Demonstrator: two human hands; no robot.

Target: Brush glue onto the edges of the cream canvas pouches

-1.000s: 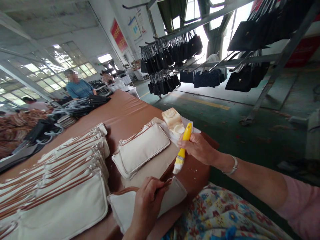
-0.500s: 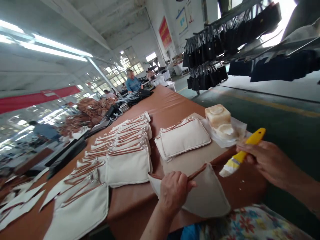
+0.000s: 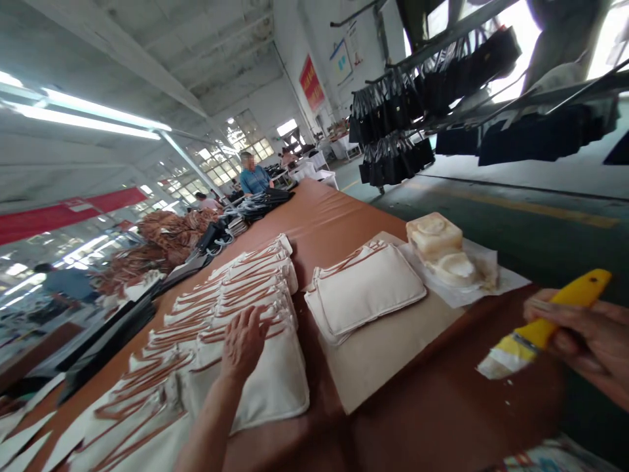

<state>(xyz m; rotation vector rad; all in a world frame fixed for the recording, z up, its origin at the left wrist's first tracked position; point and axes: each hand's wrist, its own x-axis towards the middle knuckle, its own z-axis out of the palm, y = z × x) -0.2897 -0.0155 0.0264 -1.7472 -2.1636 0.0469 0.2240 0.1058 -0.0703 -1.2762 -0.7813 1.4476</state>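
My right hand [image 3: 590, 331] grips a yellow-handled paintbrush [image 3: 540, 328]. Its bristles, smeared white, point down and left above the brown table covering. At the left, my left hand [image 3: 244, 344] lies with fingers stretched out over the upper edge of a cream fabric pouch [image 3: 280, 373] with brown edging. That pouch is at the front of a row of similar overlapping pouches [image 3: 260, 269]. Between my hands, a small stack of cream pouches [image 3: 371, 288] rests on a beige board [image 3: 388, 354].
A translucent block-shaped container [image 3: 435, 237] and a white-filled dish [image 3: 455, 269] stand on a plastic sheet [image 3: 508, 278]. Black bags [image 3: 393, 111] hang from a rack at the right. Across the table is a person in blue [image 3: 254, 177]. Brown material [image 3: 177, 229] is heaped at the left.
My left hand has moved left from the board area with the pouch, which now lies at the front of the row. My right hand and the brush have shifted right in view.
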